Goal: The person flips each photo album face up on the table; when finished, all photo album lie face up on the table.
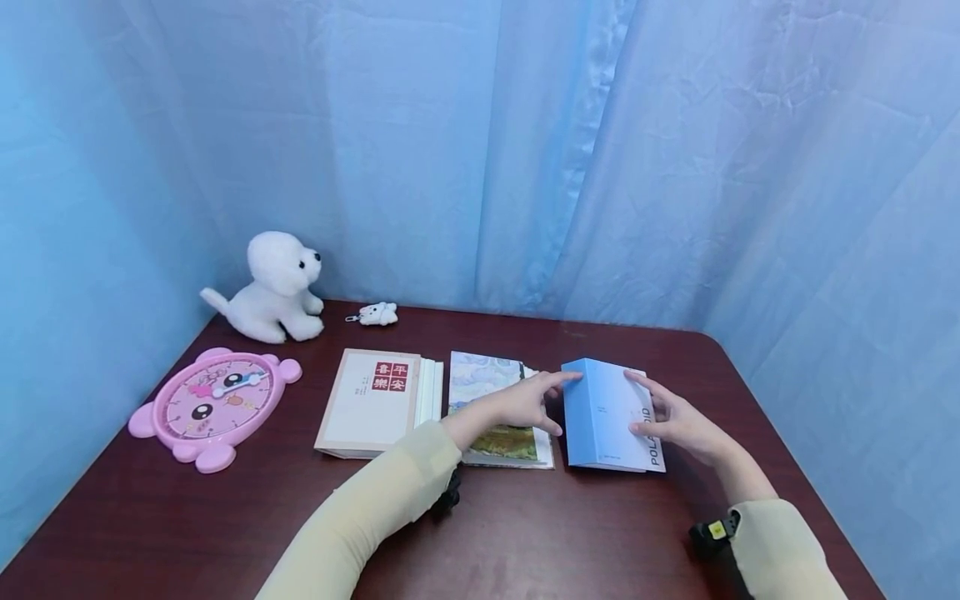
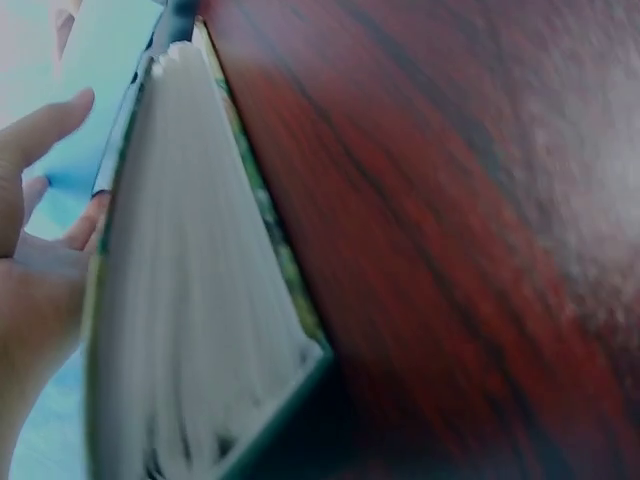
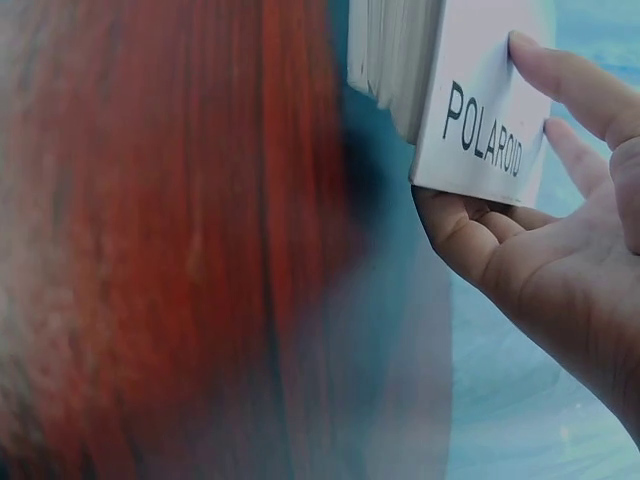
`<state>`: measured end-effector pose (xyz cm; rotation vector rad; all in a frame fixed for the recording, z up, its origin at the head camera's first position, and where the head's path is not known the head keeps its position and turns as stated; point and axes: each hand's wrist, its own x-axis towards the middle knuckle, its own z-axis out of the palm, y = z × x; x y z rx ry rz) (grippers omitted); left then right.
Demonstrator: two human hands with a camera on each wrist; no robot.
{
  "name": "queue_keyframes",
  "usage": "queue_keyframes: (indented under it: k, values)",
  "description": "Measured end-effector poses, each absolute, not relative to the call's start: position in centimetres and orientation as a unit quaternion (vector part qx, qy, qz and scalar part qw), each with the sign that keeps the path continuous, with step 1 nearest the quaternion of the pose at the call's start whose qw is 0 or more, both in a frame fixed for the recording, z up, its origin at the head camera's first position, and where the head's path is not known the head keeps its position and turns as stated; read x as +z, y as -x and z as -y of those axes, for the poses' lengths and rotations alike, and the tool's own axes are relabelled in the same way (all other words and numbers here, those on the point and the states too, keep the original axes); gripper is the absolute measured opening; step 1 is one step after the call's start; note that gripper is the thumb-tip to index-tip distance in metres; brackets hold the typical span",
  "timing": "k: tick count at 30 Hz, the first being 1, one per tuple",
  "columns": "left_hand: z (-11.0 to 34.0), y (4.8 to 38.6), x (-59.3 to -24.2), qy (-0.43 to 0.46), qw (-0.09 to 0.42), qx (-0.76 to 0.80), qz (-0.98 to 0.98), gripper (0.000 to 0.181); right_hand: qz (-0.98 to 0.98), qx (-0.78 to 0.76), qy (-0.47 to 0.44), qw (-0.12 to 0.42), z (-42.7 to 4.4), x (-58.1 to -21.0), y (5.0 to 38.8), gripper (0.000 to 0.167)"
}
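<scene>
A blue-and-white photo album [image 1: 611,408] marked POLAROID lies on the table, its spine to the left. My right hand [image 1: 686,425] holds its right side. In the right wrist view the thumb [image 3: 545,65] lies on the cover and other fingers [image 3: 470,225] curl at the edge. From the left, my left hand [image 1: 521,402] reaches over a book with a painted landscape cover [image 1: 506,450]. Its index finger is extended to the album's spine, the thumb apart. In the left wrist view, the painted book's page edges [image 2: 190,270] partly cover the hand [image 2: 35,250].
Left of the painted book is a thick cream book [image 1: 367,417] with red squares. A pink toy clock [image 1: 217,400] lies at the far left. Behind it sit a white plush dog [image 1: 273,283] and a small plush keychain [image 1: 377,314]. Blue curtains [image 1: 412,167] surround the brown table [image 1: 525,533].
</scene>
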<state>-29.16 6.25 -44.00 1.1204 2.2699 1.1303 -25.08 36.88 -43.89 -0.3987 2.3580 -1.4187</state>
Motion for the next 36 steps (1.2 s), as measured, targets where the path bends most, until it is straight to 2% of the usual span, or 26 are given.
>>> queue_keyframes:
  k: [9, 19, 28, 36]
  values:
    - [-6.1, 29.8, -44.7, -0.419, 0.184, 0.345, -0.82, 0.093, -0.847, -0.469, 0.146, 0.201, -37.5, -44.2, 26.0, 0.089]
    - [-6.7, 29.6, -44.6, -0.414, 0.177, 0.29, -0.845, 0.098, -0.905, -0.359, 0.175, 0.148, -38.0, -44.1, 26.8, 0.091]
    - [-6.9, 29.4, -44.4, -0.391, 0.186, 0.268, -0.861, 0.1, -0.905, -0.35, 0.182, 0.16, -38.3, -44.6, 27.3, 0.087]
    - [-7.5, 29.5, -44.5, -0.384, 0.171, 0.234, -0.877, 0.099, -0.909, -0.343, 0.18, 0.158, -38.7, -44.9, 27.6, 0.085]
